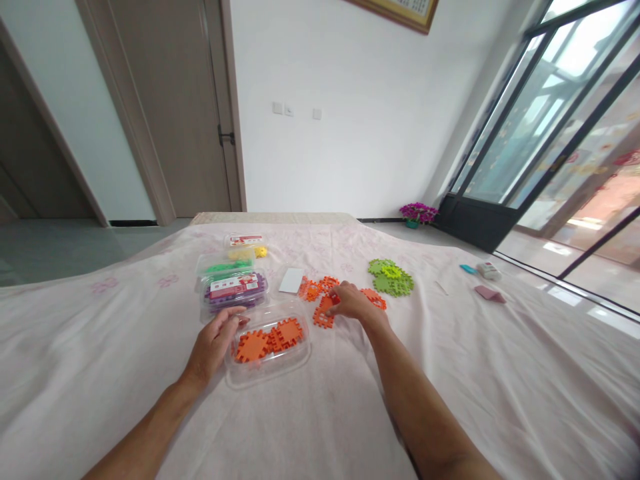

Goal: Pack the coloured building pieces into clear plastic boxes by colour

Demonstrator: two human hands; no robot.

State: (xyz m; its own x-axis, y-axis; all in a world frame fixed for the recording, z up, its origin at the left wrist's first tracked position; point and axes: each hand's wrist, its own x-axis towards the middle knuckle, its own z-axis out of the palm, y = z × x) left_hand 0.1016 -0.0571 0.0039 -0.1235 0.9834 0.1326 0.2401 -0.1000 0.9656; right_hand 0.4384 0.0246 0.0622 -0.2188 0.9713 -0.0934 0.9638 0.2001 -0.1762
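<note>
A clear plastic box with several flat orange toothed pieces inside stands in front of me, lid folded open. My left hand grips its left rim, fingers curled at the far corner. To the right of the box, my right hand has its thumb and fingertips on an orange toothed piece lying on the cloth. More orange pieces lie just beyond that hand, and another orange piece shows to its right. The fingers partly hide the piece they hold.
Behind the box stand clear boxes of purple pieces, green pieces and yellow pieces. A white card lies beside them. Green toothed pieces are at the right. Farther right sit a pink paper and a small white pack.
</note>
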